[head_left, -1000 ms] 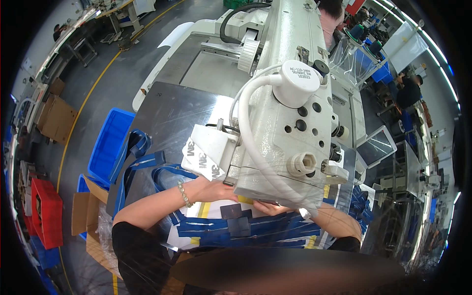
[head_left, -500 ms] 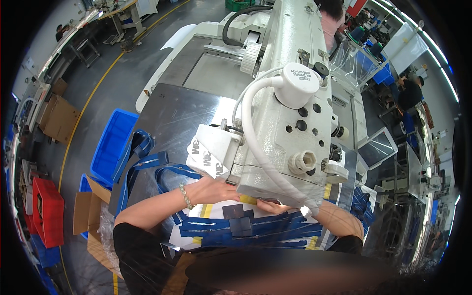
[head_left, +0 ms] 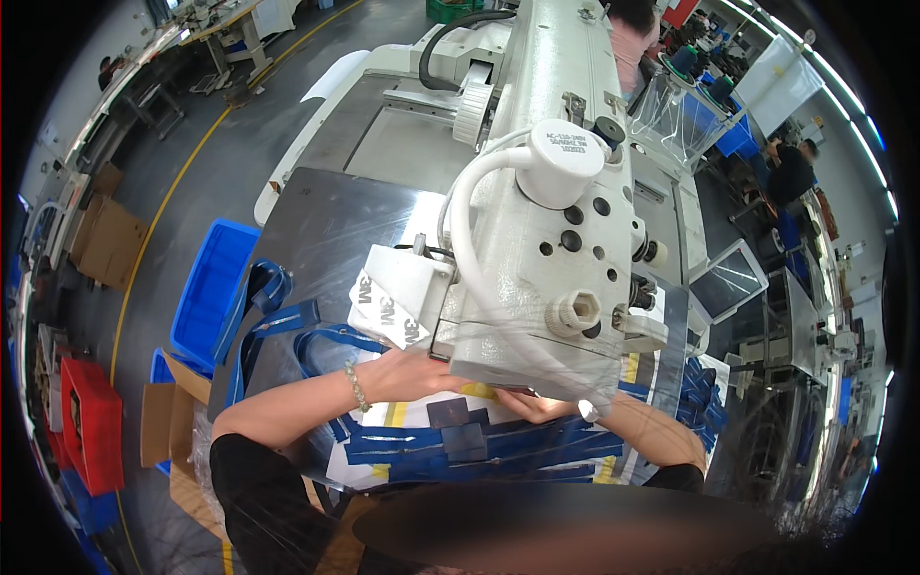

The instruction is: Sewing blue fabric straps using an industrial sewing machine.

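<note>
A large white industrial sewing machine [head_left: 537, 297] fills the middle, its head over the work. My left hand [head_left: 419, 374], with a beaded bracelet at the wrist, reaches in from the left; its fingers pass under the head and are hidden. From the right my right hand [head_left: 537, 406] lies under the head's front edge, fingers stretched leftward, their tips partly hidden. Between the hands shows a yellow strip [head_left: 477, 390]. Nearer me, blue zipper strips [head_left: 393, 446] lie across a white sheet with yellow bands. Dark square plates [head_left: 464, 441] rest on the strips.
Blue straps [head_left: 278, 321] trail over the metal table [head_left: 331, 216] at left. Beside it stand a blue bin [head_left: 213, 287] and an open cardboard box [head_left: 182, 412]. A bundle of blue strips [head_left: 704, 402] lies at right, near a tilted screen [head_left: 730, 283]. Other people sit farther back.
The whole view has shifted slightly, so the machine and table sit a little further left. Both hands stay at the machine head, with little visible movement against the work.
</note>
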A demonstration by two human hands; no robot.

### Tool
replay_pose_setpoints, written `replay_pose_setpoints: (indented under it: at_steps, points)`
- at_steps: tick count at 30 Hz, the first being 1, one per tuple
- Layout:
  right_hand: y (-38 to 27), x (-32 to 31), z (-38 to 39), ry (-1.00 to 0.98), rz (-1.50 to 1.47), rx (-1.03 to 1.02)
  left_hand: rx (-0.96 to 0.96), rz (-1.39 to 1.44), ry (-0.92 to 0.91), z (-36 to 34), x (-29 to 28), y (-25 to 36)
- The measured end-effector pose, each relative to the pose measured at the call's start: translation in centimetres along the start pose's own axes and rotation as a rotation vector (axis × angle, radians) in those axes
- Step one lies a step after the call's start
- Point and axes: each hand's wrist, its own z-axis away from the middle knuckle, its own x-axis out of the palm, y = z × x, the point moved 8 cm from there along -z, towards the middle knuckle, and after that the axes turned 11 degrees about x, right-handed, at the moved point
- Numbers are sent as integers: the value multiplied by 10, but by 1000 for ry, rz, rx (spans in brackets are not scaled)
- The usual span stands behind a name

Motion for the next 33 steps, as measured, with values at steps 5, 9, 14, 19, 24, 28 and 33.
replay_pose_setpoints:
  at_steps: [5, 9, 14, 19, 24, 28, 33]
  points:
    - [0, -14, 17, -54, -346, 131, -45, 65, -88, 0, -2, -2]
    - [16, 0, 31, -351, -1234, 645, -2, 121, -2, 0, -1, -5]
    - [15, 4, 45, -457, -1549, 1067, -111, 317, -26, 1, -12, -6]
    - [15, 6, 49, -445, -1649, 1318, -239, 461, -110, 14, 5, -14]
    - [18, 6, 51, -434, -1673, 1400, -233, 454, -114, 15, 8, -15]
    - [15, 7, 52, -420, -1715, 1440, -177, 514, 43, 3, -12, -9]
    - [-6, 2, 53, -467, -1756, 1421, -175, 500, 41, 2, -14, -8]
